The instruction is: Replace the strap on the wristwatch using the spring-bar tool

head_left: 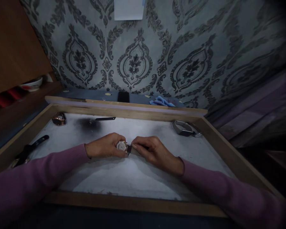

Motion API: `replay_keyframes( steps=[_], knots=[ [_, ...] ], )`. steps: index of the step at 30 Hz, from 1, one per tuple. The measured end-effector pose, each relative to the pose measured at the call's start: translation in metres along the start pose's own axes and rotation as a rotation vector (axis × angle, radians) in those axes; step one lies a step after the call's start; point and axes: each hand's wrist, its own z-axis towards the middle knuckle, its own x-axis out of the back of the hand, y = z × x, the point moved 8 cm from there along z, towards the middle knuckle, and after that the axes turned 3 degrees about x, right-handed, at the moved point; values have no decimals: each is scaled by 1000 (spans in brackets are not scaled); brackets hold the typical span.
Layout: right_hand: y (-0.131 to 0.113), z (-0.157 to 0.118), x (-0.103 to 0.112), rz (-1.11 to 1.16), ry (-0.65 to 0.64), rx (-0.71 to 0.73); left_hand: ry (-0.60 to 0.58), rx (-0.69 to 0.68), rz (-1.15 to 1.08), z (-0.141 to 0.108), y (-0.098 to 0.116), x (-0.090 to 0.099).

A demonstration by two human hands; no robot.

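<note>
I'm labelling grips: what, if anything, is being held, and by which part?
A watch: the left hand grips its case by the edges. The right hand is at its dark strap; whether it pinches the strap cannot be told.

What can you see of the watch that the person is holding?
The watch has a round, pale dial in a shiny, metal-looking case and a dark strap of unclear material. It is held dial-up over the wooden-framed tray, clasped by the left hand. The right hand seems to pinch the strap. Dial markings are too small to read.
</note>
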Motion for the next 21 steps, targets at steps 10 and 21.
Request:
replay_keyframes(
  steps=[10, 21],
  knots=[
    [0, 0, -1, -11, -30, 1, 3, 6, 32, -1, 0, 0],
    [1, 0, -3, -17, -55, 0, 2, 3, 90, -1, -1, -1]
  ],
)
